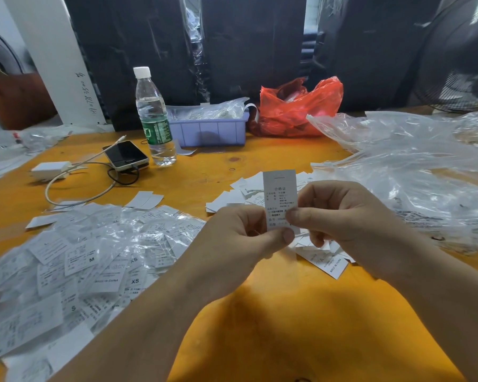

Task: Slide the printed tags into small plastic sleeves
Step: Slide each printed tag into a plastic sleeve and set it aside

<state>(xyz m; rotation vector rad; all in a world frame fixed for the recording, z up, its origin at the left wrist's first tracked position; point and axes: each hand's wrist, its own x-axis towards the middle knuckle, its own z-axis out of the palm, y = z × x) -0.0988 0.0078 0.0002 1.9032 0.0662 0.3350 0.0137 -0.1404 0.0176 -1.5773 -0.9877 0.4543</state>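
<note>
A white printed tag [279,188] stands upright between both hands above the orange table [199,177]. My left hand [232,244] pinches its lower edge with thumb and fingers. My right hand [342,216] pinches its right side near the middle. A clear plastic sleeve [287,263] hangs down below the tag from my hands; how far the tag sits inside it I cannot tell. Loose unsleeved tags [238,194] lie just behind my hands. A large heap of sleeved tags [80,260] covers the table at the left.
A water bottle [153,117], a phone [126,155] with charger cable, a lilac bin [207,130] and a red plastic bag [295,108] stand at the back. Crumpled clear plastic bags [414,166] fill the right side. A fan [464,64] is at far right.
</note>
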